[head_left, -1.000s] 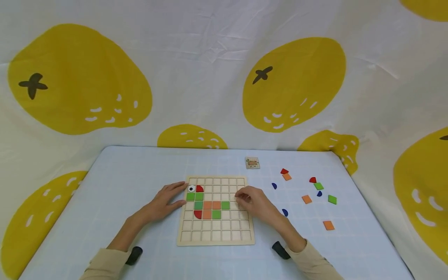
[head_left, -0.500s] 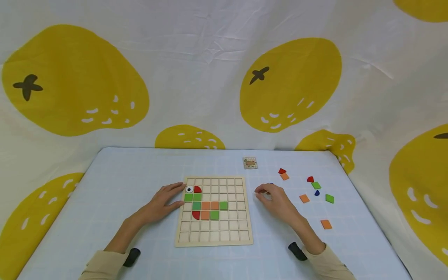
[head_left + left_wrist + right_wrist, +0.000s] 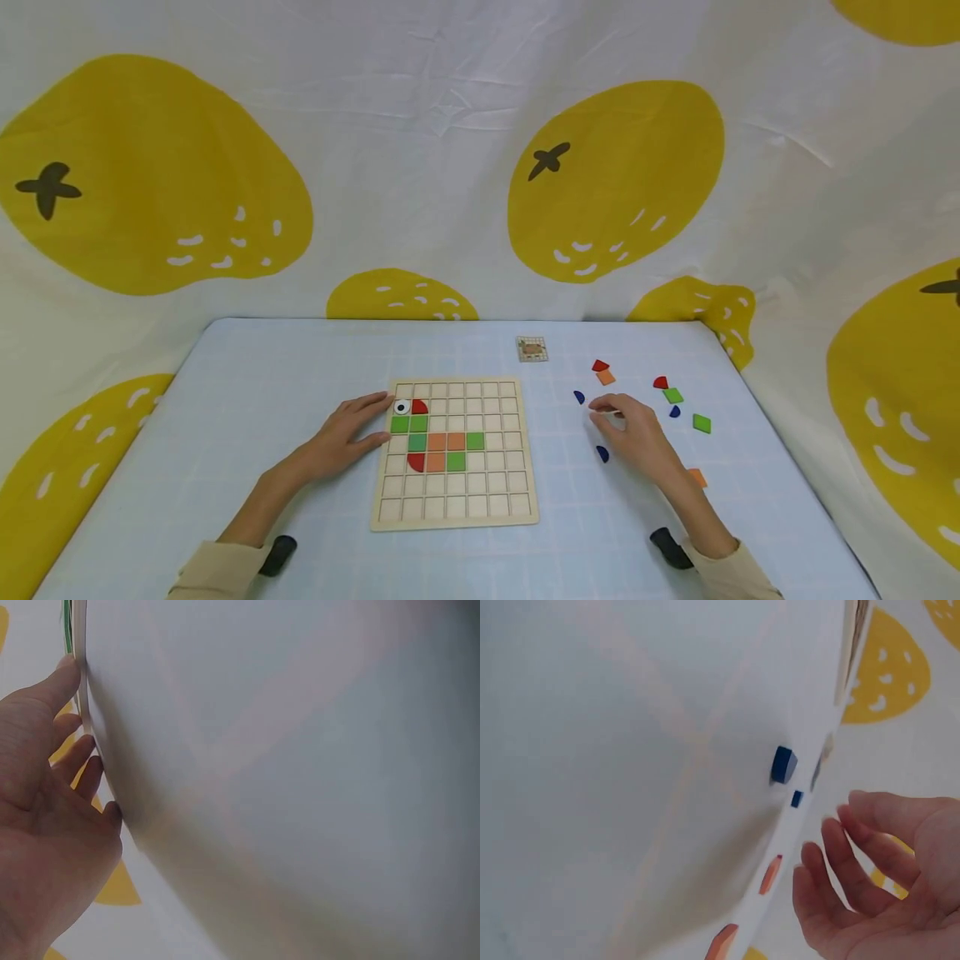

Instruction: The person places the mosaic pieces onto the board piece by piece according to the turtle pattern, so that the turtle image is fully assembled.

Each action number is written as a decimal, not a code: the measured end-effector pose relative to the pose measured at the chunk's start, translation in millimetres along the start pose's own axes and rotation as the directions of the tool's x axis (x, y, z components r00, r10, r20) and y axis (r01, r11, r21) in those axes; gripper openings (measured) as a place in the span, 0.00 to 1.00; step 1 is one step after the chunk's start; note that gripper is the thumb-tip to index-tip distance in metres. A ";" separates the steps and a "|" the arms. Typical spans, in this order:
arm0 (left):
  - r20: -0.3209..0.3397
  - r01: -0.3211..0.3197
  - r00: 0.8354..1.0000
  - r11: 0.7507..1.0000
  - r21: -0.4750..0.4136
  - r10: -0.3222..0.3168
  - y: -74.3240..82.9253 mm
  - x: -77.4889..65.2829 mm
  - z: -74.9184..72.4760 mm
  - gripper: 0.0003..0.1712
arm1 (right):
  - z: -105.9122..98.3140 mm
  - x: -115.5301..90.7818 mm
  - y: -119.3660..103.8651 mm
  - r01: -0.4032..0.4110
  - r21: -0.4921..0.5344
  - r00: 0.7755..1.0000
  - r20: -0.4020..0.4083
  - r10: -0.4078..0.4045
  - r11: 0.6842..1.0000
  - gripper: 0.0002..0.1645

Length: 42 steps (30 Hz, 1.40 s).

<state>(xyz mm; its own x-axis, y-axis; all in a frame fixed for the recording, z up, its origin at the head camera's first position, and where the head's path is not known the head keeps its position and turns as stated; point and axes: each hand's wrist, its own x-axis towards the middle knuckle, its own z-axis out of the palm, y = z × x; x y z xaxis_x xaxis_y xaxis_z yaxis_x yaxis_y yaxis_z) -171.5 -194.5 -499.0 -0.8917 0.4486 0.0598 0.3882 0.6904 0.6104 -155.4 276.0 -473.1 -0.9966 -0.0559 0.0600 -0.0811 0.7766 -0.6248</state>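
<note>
The wooden grid board (image 3: 455, 525) lies on the bench (image 3: 247, 375), with an eye tile (image 3: 402, 407) (a black dot on white) near its top left corner and red, green and orange tiles (image 3: 457, 442) in other squares. The left hand (image 3: 339, 437) touches the board's left edge, fingers loose and stretched out. Right of the board, the right hand (image 3: 633, 433) is free, fingers softly bent, near two blue half-circle tiles (image 3: 602, 454).
</note>
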 end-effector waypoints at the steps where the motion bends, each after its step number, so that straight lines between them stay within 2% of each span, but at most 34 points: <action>1: 0.000 -0.002 1.000 1.000 0.004 0.002 0.1 0.0 -0.3 0.36 | -2.2 -1.1 3.0 -0.005 -0.003 1.000 -0.008 0.005 1.000 0.14; 12: 0.006 0.002 1.000 1.000 0.002 -0.002 -2.6 0.4 1.9 0.37 | -21.2 -17.6 30.7 -0.051 -0.049 0.995 -0.087 0.047 0.997 0.14; 19: 0.008 0.006 1.000 1.000 0.012 -0.006 -0.1 0.9 1.1 0.37 | -28.0 -23.5 48.2 -0.039 -0.100 0.998 -0.061 0.033 0.994 0.19; 22: 0.004 -0.012 1.000 1.000 0.026 0.012 1.4 0.5 -0.1 0.36 | -29.2 -23.6 53.0 -0.051 -0.103 0.998 -0.049 0.046 0.993 0.20; 37: 0.004 -0.028 1.000 0.999 0.029 0.027 3.1 -0.3 -2.1 0.35 | -29.6 -22.2 53.7 -0.048 -0.132 0.998 -0.057 0.041 0.990 0.19; 42: 0.004 -0.019 1.000 1.000 0.023 0.019 3.2 -0.7 -2.2 0.35 | -29.5 -21.3 54.8 -0.024 -0.085 0.997 -0.076 0.018 0.996 0.17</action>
<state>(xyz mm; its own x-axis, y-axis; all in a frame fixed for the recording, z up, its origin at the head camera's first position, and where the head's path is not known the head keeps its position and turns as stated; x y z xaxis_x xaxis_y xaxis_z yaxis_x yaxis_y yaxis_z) -170.1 -193.9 -495.4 -0.8833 0.4639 0.0678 0.4102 0.6947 0.5909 -138.2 338.2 -485.6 -0.9941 0.0058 0.1081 -0.0558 0.8281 -0.5577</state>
